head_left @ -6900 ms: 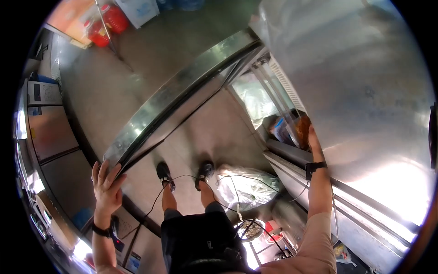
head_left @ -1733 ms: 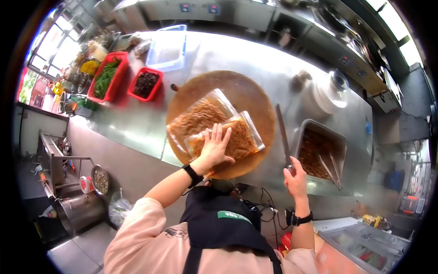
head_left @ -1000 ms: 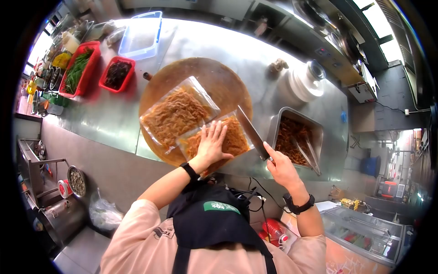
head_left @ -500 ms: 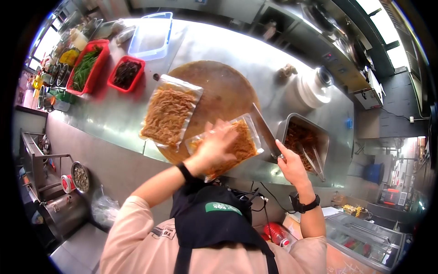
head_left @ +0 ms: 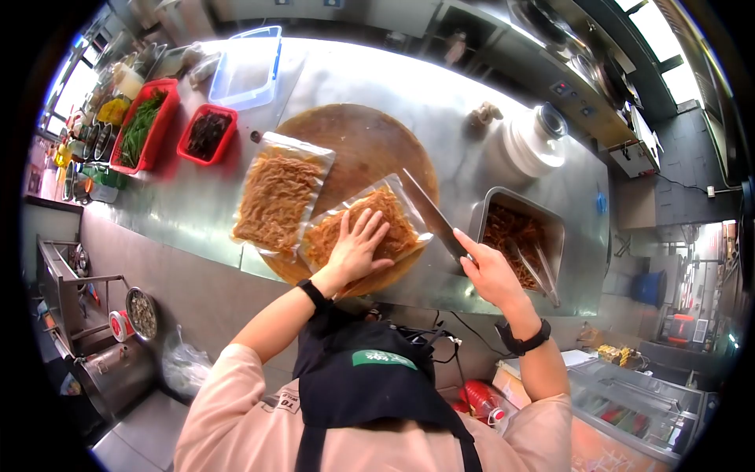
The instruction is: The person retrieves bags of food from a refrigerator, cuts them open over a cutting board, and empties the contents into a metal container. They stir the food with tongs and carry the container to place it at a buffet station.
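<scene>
My left hand (head_left: 359, 248) lies flat with its fingers spread on a clear bag of orange-brown shredded food (head_left: 399, 228). That bag rests on a round wooden board (head_left: 362, 130). A second, similar bag (head_left: 277, 197) lies to its left, partly over the board's left edge. My right hand (head_left: 489, 271) is closed round the handle of a long knife (head_left: 431, 212). The blade points up and to the left, its tip near the upper right corner of the first bag. Right of the knife stands a metal tray (head_left: 557, 236) of brown food with tongs (head_left: 536, 271) in it.
Red baskets hold green leaves (head_left: 141, 130) and dark pieces (head_left: 207, 135) at the left of the steel table (head_left: 189, 212). A clear plastic box (head_left: 246, 75) stands behind them. White plates (head_left: 531, 149) are stacked at the back right. Below right is a glass-topped cabinet (head_left: 629, 401).
The view has turned from an open cabinet to the table. The second bag has moved left and turned more upright. The knife has come from beside the tray to the first bag's right side.
</scene>
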Demonstrator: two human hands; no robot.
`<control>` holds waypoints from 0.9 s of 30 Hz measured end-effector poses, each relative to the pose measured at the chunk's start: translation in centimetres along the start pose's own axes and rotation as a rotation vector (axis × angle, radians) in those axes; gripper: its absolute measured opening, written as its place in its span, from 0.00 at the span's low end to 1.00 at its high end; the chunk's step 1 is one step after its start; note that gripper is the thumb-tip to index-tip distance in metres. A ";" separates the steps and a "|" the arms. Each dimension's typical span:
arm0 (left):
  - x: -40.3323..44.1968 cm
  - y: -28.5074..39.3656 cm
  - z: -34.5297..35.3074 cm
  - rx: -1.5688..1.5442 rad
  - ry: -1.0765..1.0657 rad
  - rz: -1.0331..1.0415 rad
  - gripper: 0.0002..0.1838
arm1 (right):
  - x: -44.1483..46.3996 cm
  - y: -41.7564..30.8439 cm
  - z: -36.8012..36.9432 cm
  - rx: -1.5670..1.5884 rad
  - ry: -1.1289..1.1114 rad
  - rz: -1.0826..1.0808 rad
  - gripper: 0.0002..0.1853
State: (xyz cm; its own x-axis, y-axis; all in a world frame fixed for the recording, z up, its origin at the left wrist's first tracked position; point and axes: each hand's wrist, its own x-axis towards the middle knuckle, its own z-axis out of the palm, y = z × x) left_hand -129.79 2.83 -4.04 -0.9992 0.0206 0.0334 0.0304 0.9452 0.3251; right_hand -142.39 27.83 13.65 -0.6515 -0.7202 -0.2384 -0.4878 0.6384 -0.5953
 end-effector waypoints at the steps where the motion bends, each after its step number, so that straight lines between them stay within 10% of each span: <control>1: 0.2 -0.1 0.2 0.008 0.012 -0.017 0.49 | 0.4 -0.3 0.2 0.003 0.002 0.002 0.30; 27: 1.2 -1.4 0.7 0.055 0.039 -0.053 0.48 | 9.0 -5.9 -2.9 -0.178 -0.313 0.072 0.28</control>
State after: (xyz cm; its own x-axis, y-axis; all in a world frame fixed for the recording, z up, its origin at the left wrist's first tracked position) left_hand -131.07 1.72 -5.15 -0.9976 -0.0417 0.0546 -0.0252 0.9612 0.2747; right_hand -147.06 18.40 17.20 -0.4921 -0.7024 -0.5142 -0.5585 0.7079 -0.4325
